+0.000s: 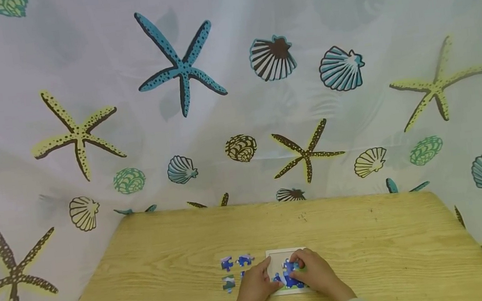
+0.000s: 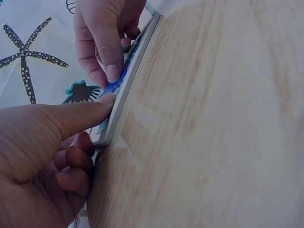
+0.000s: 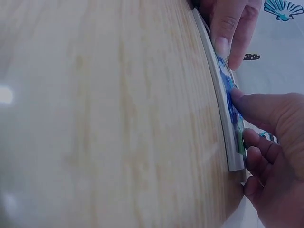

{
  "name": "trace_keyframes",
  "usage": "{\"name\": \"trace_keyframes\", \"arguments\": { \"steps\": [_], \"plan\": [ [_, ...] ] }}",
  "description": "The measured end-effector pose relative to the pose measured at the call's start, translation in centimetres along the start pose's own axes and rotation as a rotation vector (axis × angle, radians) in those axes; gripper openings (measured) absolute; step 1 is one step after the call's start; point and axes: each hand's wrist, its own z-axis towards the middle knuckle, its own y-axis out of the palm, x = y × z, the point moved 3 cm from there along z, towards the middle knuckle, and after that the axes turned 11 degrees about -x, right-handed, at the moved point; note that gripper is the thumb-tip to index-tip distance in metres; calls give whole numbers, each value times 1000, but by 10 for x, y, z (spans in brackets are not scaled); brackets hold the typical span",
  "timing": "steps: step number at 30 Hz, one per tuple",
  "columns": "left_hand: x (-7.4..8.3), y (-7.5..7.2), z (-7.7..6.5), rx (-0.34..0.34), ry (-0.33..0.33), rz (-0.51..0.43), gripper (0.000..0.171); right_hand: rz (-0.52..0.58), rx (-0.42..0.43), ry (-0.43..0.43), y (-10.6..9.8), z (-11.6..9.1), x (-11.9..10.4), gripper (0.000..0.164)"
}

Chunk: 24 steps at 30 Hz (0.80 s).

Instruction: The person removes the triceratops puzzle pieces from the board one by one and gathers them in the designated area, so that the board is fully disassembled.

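Puzzle pieces (image 1: 288, 280) are lying inside a frame (image 1: 280, 251); the left hand (image 1: 255, 283) is gripping its side, apparently for steadiness; the right hand (image 1: 318, 273) is narrowly pinching a blue piece (image 1: 288, 265).

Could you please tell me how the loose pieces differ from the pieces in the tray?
The loose pieces lie on the table, left of the tray, while the tray pieces lie inside it. The two upper loose pieces have a gap between them; the blue tray pieces by the right hand sit close together. That hand's thumb touches the tray pieces, but not the loose pieces in view. Both groups include blue.
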Motion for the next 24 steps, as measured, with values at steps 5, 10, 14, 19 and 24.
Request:
{"name": "trace_keyframes", "arguments": {
  "steps": [5,10,14,19,24],
  "plan": [
    [1,-2,1,11,7,13,71,2,13,-9,-3,1,-3,23],
    [2,-3,0,16,15,4,71,71,26,27,-2,0,-3,23],
    [2,-3,0,12,17,-7,71,257,74,104,-2,-1,0,14],
    [0,-1,1,10,5,-11,71,480,179,185,-4,1,9,8],
    [-1,-1,-2,19,0,-2,72,624,278,248,-10,-3,23,14]
  ]
}}
